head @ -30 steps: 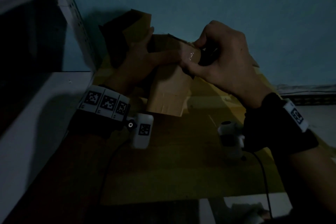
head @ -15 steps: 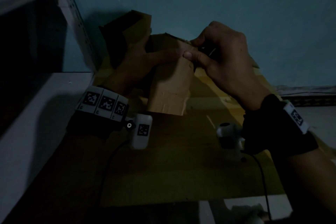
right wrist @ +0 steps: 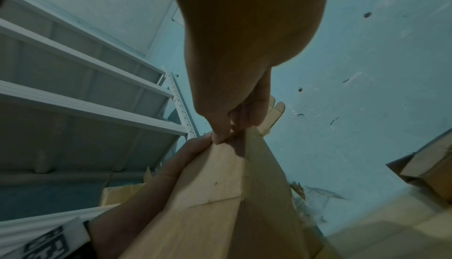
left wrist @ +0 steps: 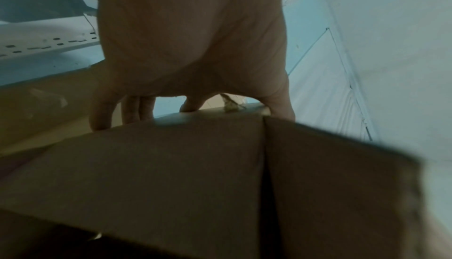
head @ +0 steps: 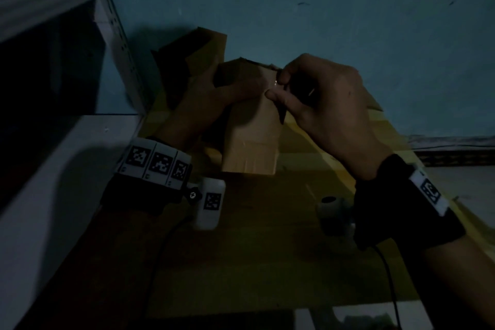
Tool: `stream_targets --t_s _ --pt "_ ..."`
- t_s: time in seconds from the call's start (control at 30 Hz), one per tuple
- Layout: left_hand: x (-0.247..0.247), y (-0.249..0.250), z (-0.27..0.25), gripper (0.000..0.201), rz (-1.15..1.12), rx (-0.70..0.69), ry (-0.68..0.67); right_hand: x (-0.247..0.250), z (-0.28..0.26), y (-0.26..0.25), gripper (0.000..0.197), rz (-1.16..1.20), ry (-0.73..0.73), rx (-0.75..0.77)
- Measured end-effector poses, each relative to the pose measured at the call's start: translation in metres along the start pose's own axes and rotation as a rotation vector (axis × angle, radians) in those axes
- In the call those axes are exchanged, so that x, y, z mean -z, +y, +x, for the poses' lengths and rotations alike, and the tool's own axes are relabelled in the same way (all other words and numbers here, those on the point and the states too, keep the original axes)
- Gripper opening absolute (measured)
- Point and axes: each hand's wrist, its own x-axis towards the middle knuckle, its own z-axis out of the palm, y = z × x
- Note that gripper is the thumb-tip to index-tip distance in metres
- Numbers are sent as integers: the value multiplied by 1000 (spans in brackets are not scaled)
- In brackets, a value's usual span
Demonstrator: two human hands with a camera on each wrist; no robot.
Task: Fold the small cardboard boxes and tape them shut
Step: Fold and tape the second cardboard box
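I see a blue-green painted wall (head: 321,21), scuffed and matte, behind a desk (head: 254,262) covered with flat yellowish cardboard sheets. At left stands pale metal shelving (right wrist: 85,106) with a perforated upright. The small cardboard box (head: 251,126) is plain brown corrugated board, a tall rectangular tube standing with its long axis near vertical, its top tipped away toward the wall, and its lower flaps over the desk. My left hand (head: 211,99) grips the box's upper left side, thumb across the front face. My right hand (head: 321,104) is at the top right corner, thumb and forefinger pinching something small and shiny there; I cannot tell whether it is tape.
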Motion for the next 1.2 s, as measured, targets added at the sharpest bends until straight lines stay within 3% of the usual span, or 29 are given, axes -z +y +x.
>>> stream_targets --t_s 0.6,0.77,0.83,0.93,1.03,1.2 --pt "-2 -2 4 76 38 3 24 -2 0 -5 12 -41 40 -119" --pt "-8 2 -1 111 68 4 37 -5 2 -7 10 36 26 -237" --pt "-9 2 -2 101 57 -2 38 -7 1 -6 10 95 22 -281" --pt "-8 0 0 105 68 -12 52 -7 1 -6 13 198 17 -316" --pt "-7 0 0 97 63 -24 60 -5 2 -7 19 309 36 -387" --pt "-12 -7 5 121 184 -38 140 -1 2 -7 24 481 98 -513"
